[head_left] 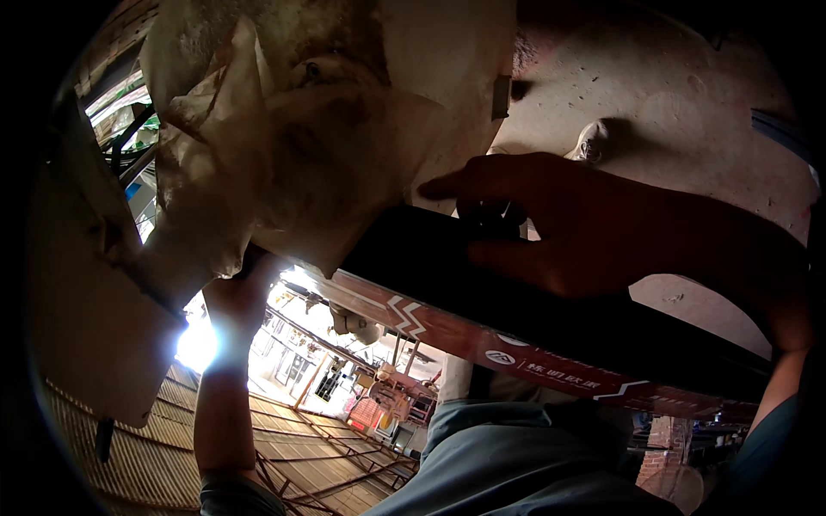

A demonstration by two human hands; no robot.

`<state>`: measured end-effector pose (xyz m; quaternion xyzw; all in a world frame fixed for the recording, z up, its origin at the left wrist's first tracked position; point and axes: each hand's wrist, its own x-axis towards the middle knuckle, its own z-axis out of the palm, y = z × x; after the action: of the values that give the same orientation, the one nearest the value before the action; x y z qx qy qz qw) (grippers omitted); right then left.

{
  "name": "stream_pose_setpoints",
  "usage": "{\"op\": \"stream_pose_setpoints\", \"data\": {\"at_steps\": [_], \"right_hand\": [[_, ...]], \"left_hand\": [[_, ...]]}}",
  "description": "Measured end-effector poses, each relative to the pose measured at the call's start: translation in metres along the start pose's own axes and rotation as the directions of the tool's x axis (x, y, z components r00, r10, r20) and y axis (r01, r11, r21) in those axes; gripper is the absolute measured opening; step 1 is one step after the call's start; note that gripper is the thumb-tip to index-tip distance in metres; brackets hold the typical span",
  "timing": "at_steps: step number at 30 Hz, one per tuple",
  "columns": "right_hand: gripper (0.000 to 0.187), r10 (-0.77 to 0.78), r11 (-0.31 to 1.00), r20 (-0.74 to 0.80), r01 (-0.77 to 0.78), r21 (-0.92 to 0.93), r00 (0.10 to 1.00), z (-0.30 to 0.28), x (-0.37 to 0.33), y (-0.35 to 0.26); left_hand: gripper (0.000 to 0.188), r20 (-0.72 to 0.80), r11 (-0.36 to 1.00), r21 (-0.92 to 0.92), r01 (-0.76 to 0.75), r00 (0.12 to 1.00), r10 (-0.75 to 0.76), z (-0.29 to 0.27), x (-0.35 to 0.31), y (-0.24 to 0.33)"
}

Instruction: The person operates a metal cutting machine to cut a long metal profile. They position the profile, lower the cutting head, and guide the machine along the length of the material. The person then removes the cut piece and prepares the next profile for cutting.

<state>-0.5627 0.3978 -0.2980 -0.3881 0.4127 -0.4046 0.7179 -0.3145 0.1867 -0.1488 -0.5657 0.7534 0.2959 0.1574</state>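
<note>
A long dark bar or panel (551, 314) slants across in front of me, its near side covered in reddish-brown printed film (456, 331). My right hand (572, 224) reaches in from the right over its upper face, index finger stretched out and thumb apart. Between that finger and the thumb a dark rounded shape (490, 215) shows; I cannot tell what it is. A crumpled, cloudy plastic sheet (335, 155) hangs over the bar's left end. My left hand (241, 284) is raised to the sheet's lower edge, with its fingers lost in shadow and behind the plastic.
A shoe (592, 142) stands on the dusty concrete floor (680, 95) beyond the bar. At the left edge hangs a pale board (95, 344). Bright light glares beside my left wrist. Ribbed roofing (112, 421) and a cluttered work area (387, 404) appear below the bar.
</note>
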Motion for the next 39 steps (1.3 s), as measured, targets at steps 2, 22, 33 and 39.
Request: {"op": "stream_pose_setpoints", "data": {"at_steps": [2, 22, 33, 39], "right_hand": [[0.035, 0.037, 0.997, -0.037, -0.034, 0.065, 0.999, -0.001, -0.003, 0.001], [0.049, 0.155, 0.954, -0.119, -0.117, 0.274, 0.981, -0.002, -0.002, 0.034], [0.052, 0.131, 0.991, 0.199, -0.126, -0.036, 0.971, -0.02, -0.018, 0.023], [0.049, 0.126, 0.992, 0.187, -0.121, -0.038, 0.974, -0.019, -0.004, 0.016]], "left_hand": [[0.049, -0.016, 1.0, -0.015, 0.0, 1.0, 0.0, 0.001, 0.0, 0.001], [0.031, -0.151, 0.948, 0.294, -0.123, 0.973, 0.173, -0.014, 0.01, -0.049], [0.033, -0.108, 0.995, 0.085, 0.048, 0.993, -0.039, -0.02, 0.012, -0.032], [0.034, -0.107, 1.0, 0.027, 0.013, 0.994, -0.01, -0.021, 0.015, -0.04]]}}
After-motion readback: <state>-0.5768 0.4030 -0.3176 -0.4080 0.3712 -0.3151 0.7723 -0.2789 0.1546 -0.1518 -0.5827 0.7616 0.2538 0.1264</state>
